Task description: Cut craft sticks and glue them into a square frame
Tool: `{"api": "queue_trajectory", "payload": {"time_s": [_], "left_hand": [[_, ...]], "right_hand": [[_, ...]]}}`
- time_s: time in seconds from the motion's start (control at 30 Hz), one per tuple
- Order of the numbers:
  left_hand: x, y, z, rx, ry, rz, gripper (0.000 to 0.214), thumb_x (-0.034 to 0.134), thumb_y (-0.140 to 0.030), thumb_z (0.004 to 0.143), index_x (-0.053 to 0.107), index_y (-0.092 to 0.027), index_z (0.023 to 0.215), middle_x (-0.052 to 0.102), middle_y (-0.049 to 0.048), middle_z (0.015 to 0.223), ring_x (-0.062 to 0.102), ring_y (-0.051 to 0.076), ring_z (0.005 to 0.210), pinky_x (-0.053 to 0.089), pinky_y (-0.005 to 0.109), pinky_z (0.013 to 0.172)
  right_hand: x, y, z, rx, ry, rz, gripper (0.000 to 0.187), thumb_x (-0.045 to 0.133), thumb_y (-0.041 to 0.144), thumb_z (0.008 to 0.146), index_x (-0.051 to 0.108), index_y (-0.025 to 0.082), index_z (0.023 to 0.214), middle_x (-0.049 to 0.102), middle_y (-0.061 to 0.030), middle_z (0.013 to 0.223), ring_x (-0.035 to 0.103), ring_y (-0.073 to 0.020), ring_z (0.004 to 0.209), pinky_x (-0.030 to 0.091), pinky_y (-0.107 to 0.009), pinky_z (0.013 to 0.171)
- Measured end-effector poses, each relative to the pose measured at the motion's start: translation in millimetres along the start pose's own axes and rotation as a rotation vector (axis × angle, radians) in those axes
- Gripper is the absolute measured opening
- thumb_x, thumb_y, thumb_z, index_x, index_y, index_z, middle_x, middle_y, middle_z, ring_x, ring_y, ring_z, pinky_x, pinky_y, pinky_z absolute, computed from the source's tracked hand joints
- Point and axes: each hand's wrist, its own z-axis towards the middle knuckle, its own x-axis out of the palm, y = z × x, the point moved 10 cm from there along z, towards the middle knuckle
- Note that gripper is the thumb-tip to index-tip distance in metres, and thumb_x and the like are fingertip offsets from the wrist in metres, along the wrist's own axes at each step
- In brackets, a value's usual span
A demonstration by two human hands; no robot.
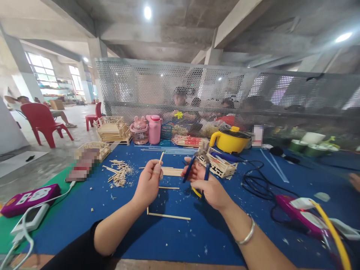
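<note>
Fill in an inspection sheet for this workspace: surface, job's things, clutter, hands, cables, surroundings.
Surface: blue mat, littered with small scraps.
Job's things: wooden stick and blue-handled pliers, both held; loose sticks lie on the mat.
Clutter: heap of short wood pieces; yellow pot and pink bottle towards the back.
Hands: left hand grips the stick; right hand holds the pliers.
Cables: white cable at left; black cable and yellow cable at right.
Surroundings: perforated screen, people behind it; red chair at left.
</note>
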Motion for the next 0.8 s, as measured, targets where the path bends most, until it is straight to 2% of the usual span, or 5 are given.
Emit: {"api": "queue_trajectory", "payload": {"time_s": [0.07,0.13,0.23,0.57,0.8], "left_hand": [[1.9,-3.5,-1.3,0.010,0.049,0.006,0.031,0.042,-0.046,0.086,0.050,-0.020,0.099,0.039,-0.0067,0.057,0.035,0.008,0.049,0.031,0.019,0.049],[4.1,-9.6,-3.5,0.045,0.080,0.083,0.034,0.044,-0.045,0.086,0.054,-0.019,0.105,0.044,-0.0052,0.059,0.040,0.009,0.053,0.034,0.020,0.053],[6.9,-15.8,-6.7,0.087,0.102,0.215,0.035,0.045,-0.043,0.085,0.060,-0.018,0.105,0.051,-0.0030,0.060,0.047,0.010,0.058,0.037,0.021,0.058],[10.4,-18.3,-10.2,0.126,0.127,0.337,0.033,0.044,-0.041,0.086,0.064,-0.018,0.099,0.055,-0.0026,0.061,0.049,0.010,0.059,0.039,0.021,0.061],[17.4,-20.4,-13.1,0.120,0.192,0.360,0.032,0.039,-0.041,0.088,0.060,-0.017,0.094,0.051,-0.0039,0.060,0.046,0.010,0.058,0.037,0.021,0.060]], "right_hand": [[-12.8,-4.9,-0.9,-0.001,-0.060,-0.354,0.069,0.048,0.008,0.060,0.045,0.025,0.127,0.055,-0.0052,0.119,0.049,-0.0229,0.114,0.032,-0.044,0.102],[-13.2,-5.7,-1.9,-0.031,-0.069,-0.630,0.069,0.046,0.006,0.061,0.047,0.024,0.127,0.050,-0.0056,0.128,0.042,-0.0230,0.121,0.025,-0.042,0.107],[-0.8,-7.0,-3.2,-0.058,-0.005,-0.802,0.071,0.044,0.005,0.062,0.044,0.022,0.131,0.049,-0.0065,0.129,0.041,-0.0221,0.122,0.025,-0.041,0.107],[9.0,-1.7,-5.7,-0.098,0.017,-0.839,0.066,0.043,0.003,0.063,0.048,0.021,0.126,0.051,-0.0060,0.127,0.044,-0.0213,0.120,0.030,-0.037,0.105],[17.1,3.9,-9.1,-0.126,0.074,-0.815,0.058,0.041,0.001,0.064,0.050,0.024,0.117,0.060,-0.0030,0.113,0.053,-0.0187,0.104,0.038,-0.031,0.090]]}}
